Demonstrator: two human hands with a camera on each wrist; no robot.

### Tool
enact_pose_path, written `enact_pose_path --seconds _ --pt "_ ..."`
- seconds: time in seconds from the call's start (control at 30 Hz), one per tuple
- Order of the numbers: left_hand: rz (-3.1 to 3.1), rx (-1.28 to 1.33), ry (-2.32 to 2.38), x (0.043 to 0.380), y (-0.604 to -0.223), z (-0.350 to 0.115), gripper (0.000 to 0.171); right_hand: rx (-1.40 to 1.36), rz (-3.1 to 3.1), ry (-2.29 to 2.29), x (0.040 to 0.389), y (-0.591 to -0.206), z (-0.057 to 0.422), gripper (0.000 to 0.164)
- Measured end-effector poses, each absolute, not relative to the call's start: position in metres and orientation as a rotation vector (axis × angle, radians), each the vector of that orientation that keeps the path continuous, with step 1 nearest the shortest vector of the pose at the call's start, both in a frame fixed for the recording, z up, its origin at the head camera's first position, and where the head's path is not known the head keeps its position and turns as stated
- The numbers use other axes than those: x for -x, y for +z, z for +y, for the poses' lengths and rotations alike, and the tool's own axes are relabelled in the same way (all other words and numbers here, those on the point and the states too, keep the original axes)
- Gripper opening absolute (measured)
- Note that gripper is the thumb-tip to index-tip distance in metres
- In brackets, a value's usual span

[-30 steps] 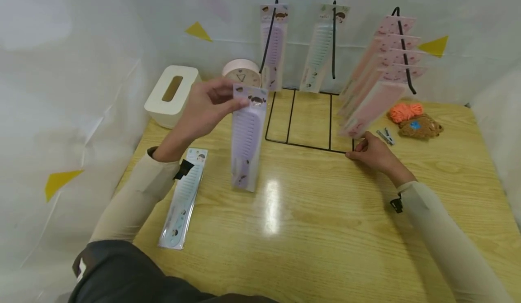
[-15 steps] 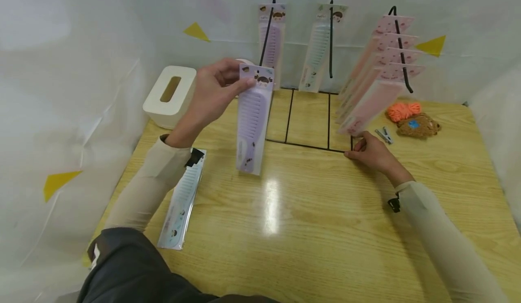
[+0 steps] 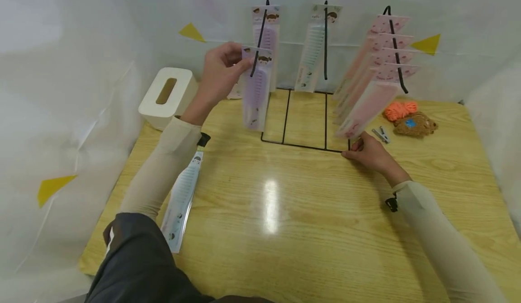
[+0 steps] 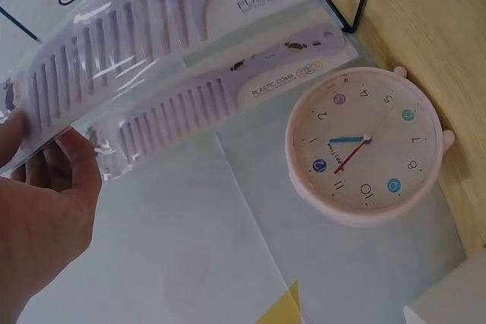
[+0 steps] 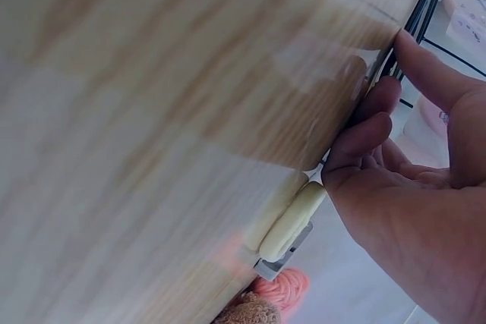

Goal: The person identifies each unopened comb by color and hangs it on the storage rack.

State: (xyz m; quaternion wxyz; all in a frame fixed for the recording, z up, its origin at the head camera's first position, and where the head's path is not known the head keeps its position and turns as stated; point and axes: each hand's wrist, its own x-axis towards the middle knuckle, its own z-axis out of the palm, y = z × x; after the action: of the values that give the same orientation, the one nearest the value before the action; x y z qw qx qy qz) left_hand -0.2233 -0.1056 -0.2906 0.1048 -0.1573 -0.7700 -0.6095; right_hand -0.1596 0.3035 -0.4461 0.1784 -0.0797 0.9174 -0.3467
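Observation:
My left hand (image 3: 223,70) pinches the top card of a packaged purple comb (image 3: 256,90), which hangs over the left hook (image 3: 260,34) of a black wire rack (image 3: 305,145). The hook's tip shows in front of that card. Behind it on the same hook is another purple comb pack (image 4: 182,108). Low at the rack's front right corner, my right hand (image 3: 368,153) grips the base wire between thumb and fingers. A blue-green comb pack (image 3: 313,49) hangs on the middle hook, and several pink packs (image 3: 366,97) fill the right one.
Blue-green packaged combs (image 3: 182,203) lie at the left on the wooden table (image 3: 309,230). A white tissue box (image 3: 164,97) and a pink clock (image 4: 364,146) stand behind. Orange yarn (image 3: 400,111), a brown fuzzy bundle (image 3: 416,125) and a clip (image 3: 381,134) lie at the right.
My left hand has moved up and back with the purple comb pack, from in front of the hook onto its end. The right hand keeps its hold on the rack's base.

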Motion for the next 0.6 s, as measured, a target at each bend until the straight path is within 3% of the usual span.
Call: enact_pose_path --seconds 0.3,0.6 --pt "-2.185 0.395 -1.894 0.273 -0.292 -0.093 0.013 0.208 2.597 -0.954 0.157 -0.444 0.302 0.061" --pt "-2.184 0.411 -1.876 0.288 -0.289 -0.088 0.011 0.197 2.587 -0.972 0.157 -0.443 0.303 0.060"
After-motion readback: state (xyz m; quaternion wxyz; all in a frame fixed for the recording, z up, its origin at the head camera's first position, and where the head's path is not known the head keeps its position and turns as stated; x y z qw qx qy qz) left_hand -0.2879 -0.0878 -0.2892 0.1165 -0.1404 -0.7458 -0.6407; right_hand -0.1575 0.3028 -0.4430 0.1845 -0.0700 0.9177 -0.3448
